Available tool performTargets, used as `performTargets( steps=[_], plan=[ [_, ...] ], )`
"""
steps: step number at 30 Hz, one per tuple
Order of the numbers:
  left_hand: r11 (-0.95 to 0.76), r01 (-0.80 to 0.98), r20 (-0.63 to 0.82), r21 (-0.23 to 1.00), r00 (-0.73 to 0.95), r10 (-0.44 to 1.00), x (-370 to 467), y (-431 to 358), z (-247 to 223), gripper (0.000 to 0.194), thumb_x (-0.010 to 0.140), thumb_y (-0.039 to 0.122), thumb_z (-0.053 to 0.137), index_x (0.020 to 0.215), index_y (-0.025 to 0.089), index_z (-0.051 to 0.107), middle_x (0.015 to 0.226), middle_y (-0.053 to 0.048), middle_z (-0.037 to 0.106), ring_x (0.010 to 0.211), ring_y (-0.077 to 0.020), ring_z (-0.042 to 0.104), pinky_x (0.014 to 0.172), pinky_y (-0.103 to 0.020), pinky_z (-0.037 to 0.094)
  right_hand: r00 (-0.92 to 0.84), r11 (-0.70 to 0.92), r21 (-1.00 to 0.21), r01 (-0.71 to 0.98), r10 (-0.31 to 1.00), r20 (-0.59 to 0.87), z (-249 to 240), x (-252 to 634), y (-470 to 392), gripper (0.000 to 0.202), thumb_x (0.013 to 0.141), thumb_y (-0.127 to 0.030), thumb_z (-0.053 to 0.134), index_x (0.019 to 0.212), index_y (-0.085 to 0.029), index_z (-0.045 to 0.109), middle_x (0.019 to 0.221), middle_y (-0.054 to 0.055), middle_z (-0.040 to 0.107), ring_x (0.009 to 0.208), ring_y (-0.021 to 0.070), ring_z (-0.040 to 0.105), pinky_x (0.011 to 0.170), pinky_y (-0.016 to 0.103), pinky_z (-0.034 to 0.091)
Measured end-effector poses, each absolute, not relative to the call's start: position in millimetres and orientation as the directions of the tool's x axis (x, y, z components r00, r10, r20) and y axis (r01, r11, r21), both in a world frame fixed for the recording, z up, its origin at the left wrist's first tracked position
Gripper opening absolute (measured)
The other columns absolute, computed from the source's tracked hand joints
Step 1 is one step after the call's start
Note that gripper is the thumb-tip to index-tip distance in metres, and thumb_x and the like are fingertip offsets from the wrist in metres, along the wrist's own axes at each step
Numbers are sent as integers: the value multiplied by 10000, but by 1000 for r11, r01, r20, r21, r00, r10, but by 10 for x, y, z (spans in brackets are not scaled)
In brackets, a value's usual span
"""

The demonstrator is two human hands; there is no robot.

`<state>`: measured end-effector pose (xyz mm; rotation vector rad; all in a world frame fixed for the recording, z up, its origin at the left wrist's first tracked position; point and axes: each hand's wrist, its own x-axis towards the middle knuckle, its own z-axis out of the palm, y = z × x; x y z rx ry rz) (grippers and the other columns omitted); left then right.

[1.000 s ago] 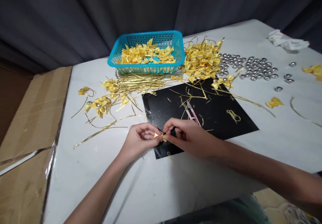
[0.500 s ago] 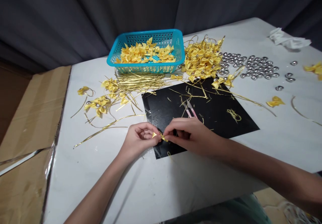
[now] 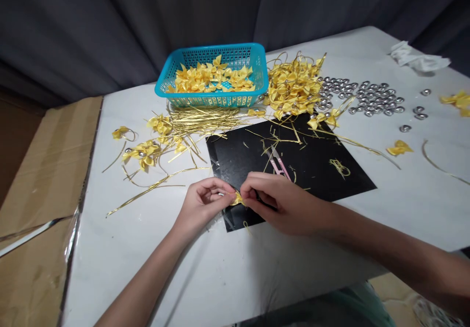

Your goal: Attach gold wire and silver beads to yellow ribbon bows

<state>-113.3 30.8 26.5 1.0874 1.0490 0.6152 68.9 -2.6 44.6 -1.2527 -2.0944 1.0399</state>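
Between my two hands is a small yellow ribbon bow (image 3: 238,198), partly hidden by fingertips. My left hand (image 3: 205,202) pinches its left side with thumb and forefinger. Its right side is pinched by my right hand (image 3: 282,199). Both hands are over the near left part of a black mat (image 3: 352,182). Pink-handled thread snips (image 3: 278,162) lie on the mat just beyond my right hand, among gold cord scraps. Whether a cord is wound on the bow I cannot make out.
A turquoise basket (image 3: 211,94) of yellow bows stands at the back, with gold cords (image 3: 205,120) before it. Right of it lie a pile of bows with cords (image 3: 293,84) and several silver beads (image 3: 380,97). Finished-looking bows (image 3: 143,153) lie left; cardboard (image 3: 44,170) borders the table.
My right hand's fingers have shifted slightly, and more of the bow shows between the fingertips. The whole view has moved a little; the snips are less covered.
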Motion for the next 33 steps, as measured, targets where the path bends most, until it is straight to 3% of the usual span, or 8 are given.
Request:
performTargets(
  steps=[9,13,18,23,28,33],
  plan=[
    [393,96,-395,914,429,813,-1125,325,275,101,720,178,676,737,131,587,570,53,581,527,-27,505,539,-111,382,-437,209,-806,554,897,-68,401,763,24,110,883,-177,445,792,-158,505,821,-2,517,534,53,401,607,215,352],
    [431,172,-460,886,452,764,-1125,328,276,122,728,187,670,775,121,579,620,23,611,575,-43,533,566,-129,392,-426,177,-802,570,899,-104,371,764,38,121,872,-152,441,760,-163,485,634,-50,451,512,64,374,599,213,334],
    [430,229,-485,873,502,716,-1118,341,264,149,697,170,690,787,105,591,625,16,599,580,-51,538,580,-145,416,-418,132,-820,556,898,-139,356,762,42,117,868,-169,440,757,-165,475,581,-68,394,484,61,343,548,206,304],
    [435,197,-470,878,521,712,-1118,345,257,101,680,150,690,733,105,617,619,9,617,575,-45,549,580,-136,422,-445,124,-851,510,885,-138,433,848,69,129,876,-257,462,812,-160,518,737,-18,481,530,55,369,529,197,313],
    [463,181,-486,868,499,717,-1129,331,253,105,629,110,711,721,108,660,626,7,642,557,-35,553,555,-120,410,-472,-146,-893,426,806,-357,614,1041,126,232,892,-413,443,856,-190,494,518,-89,265,433,53,251,398,168,217],
    [493,182,-518,851,442,732,-1125,304,267,115,610,135,743,681,111,656,554,13,647,475,-26,538,477,-106,380,-608,-222,-861,457,629,-484,719,1148,151,206,868,-380,497,847,-177,523,545,-70,358,449,50,320,395,154,278]
  ],
)
